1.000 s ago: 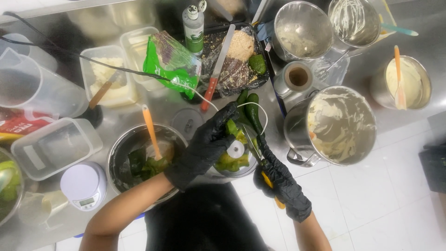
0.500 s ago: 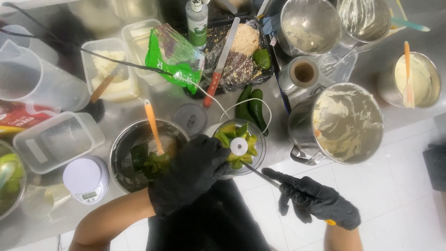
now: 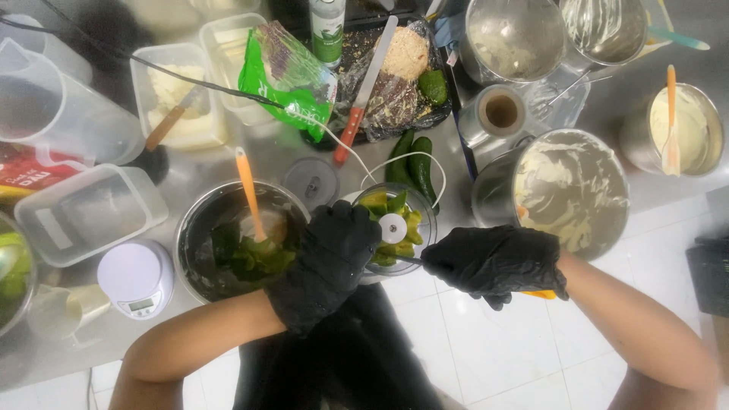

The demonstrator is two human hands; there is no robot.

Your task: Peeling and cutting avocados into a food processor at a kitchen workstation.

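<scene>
**Hands at the chopper bowl**

Your left hand (image 3: 334,254), gloved black, grips the side of the chopper bowl (image 3: 395,228), which sits at the counter edge between the steel bowl (image 3: 201,243) and the big pot (image 3: 569,190). Your right hand (image 3: 493,258) is closed round a yellow-handled knife (image 3: 543,294), its blade reaching into the green pieces. A slip could nick the glove; a hard push could tip the bowl off the edge.

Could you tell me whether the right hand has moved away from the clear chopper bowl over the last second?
Yes. The right hand, gripping a knife, was over the chopper bowl before; it has drawn out to that bowl's right, below the large steel bowl.
</scene>
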